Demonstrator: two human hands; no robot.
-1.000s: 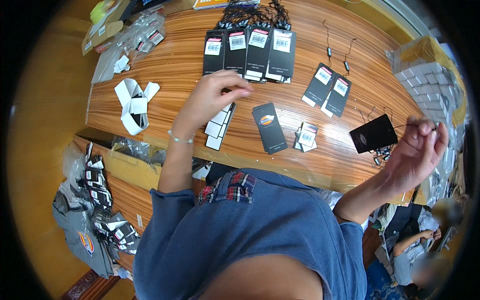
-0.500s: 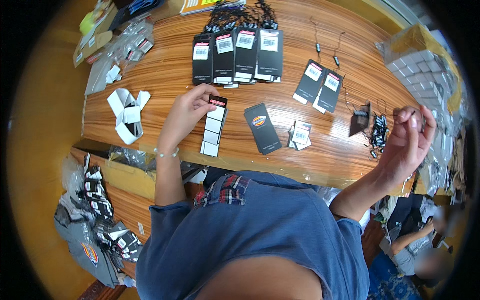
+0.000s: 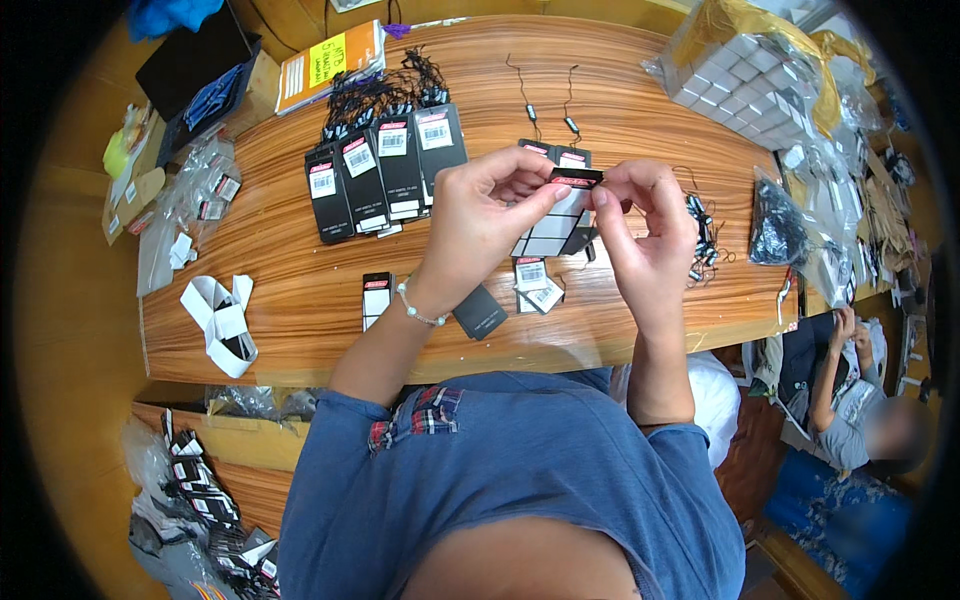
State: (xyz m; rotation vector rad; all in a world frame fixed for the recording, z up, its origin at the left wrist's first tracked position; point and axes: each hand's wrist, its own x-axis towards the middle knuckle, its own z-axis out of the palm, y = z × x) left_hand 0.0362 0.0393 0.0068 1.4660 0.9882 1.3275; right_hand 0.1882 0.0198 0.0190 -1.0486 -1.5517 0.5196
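Observation:
In front of me my left hand [image 3: 490,205] pinches the top of a hang tag [image 3: 545,232], which has a black and red head and white panels. My right hand [image 3: 650,225] is closed at the tag's upper right corner, thumb against fingertips. It holds a thin black tag string, mostly hidden by the fingers; a small dark end [image 3: 590,252] shows below the tag. Under my left forearm lies a stack of similar tags [image 3: 377,297], beside a dark card [image 3: 480,312] partly covered by my wrist. Small white barcode tags [image 3: 535,285] lie just below the held tag.
Several rows of black tags with strings [image 3: 390,160] lie at the back left. Two strung tags [image 3: 570,157] are partly behind my hands. Loose strings [image 3: 705,240] lie right, near a bag of black strings [image 3: 775,222] and a bagged box stack [image 3: 740,75]. A white strip [image 3: 222,320] lies left.
My left hand has lifted a tag from the stack and moved right. My right hand has come in from the string pile to meet it. The view has shifted.

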